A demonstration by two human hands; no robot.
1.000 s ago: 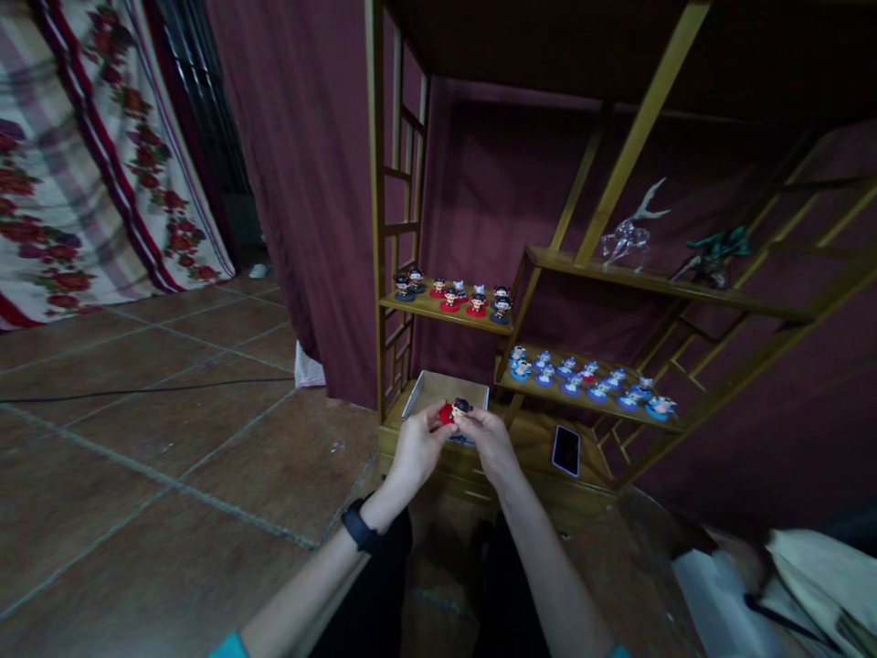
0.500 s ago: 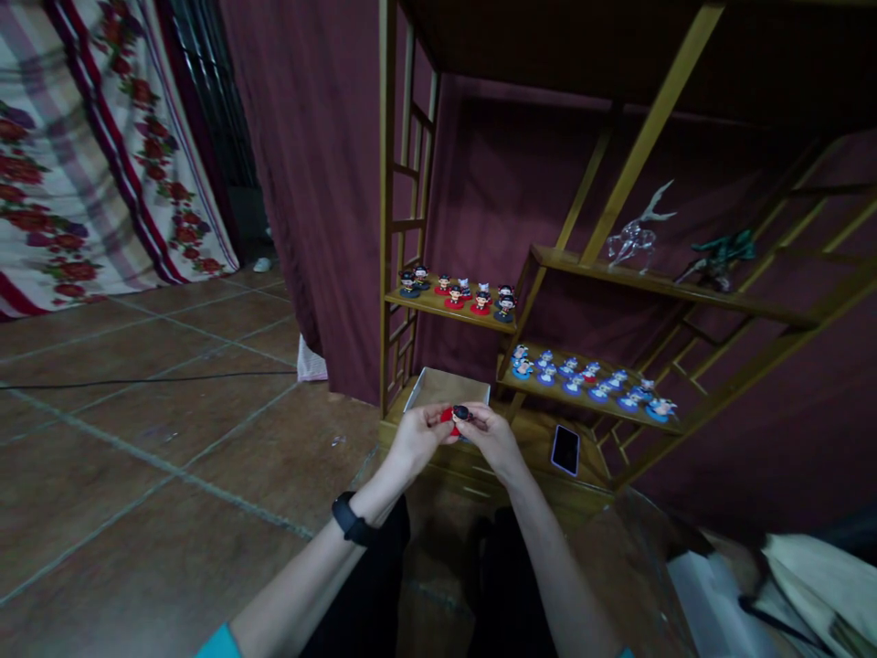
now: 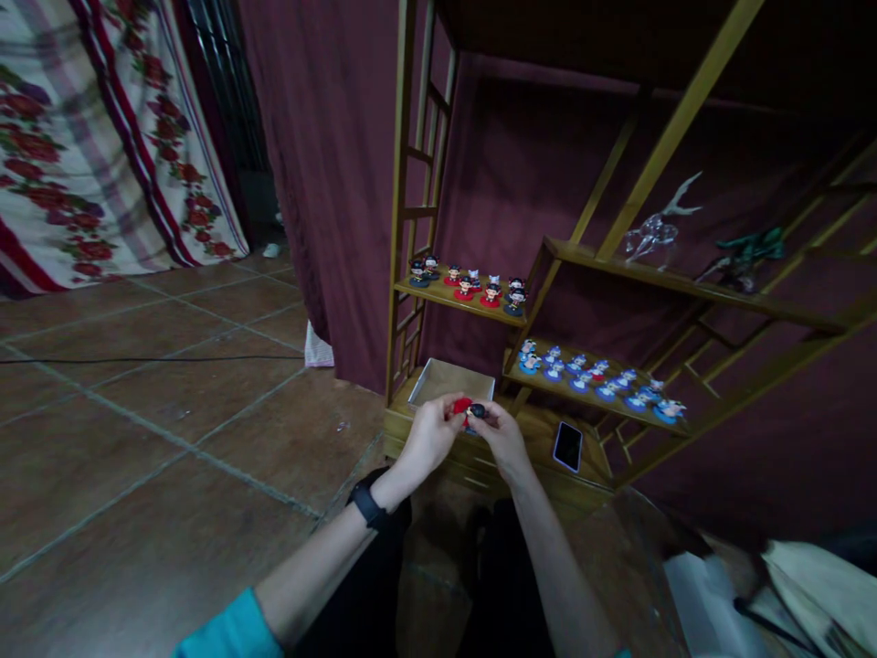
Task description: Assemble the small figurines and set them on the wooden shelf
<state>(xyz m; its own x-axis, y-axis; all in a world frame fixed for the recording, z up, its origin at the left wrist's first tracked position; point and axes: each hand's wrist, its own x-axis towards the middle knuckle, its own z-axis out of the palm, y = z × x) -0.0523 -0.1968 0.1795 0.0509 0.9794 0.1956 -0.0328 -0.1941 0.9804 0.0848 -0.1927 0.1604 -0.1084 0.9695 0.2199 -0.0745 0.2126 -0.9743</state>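
Between my two hands is a small figurine with black hair and a round red base, lying tilted on its side. My left hand pinches it at the red base. The fingers of my right hand close on the dark head end. Just behind my hands, an open shallow box rests on the lowest board of the wooden shelf unit. Several similar figurines on red or dark bases stand on the left shelf above it. Rows of blue and purple figurines fill the lower right shelf.
A phone lies on the low board to the right. Higher up stand a clear deer ornament and a green statuette. A pale bag and a white box sit at lower right. A cable crosses the tiled floor.
The figurine has turned in my fingers, so its red base points more to the left and its head to the right. My view has shifted slightly; both hands keep hold.
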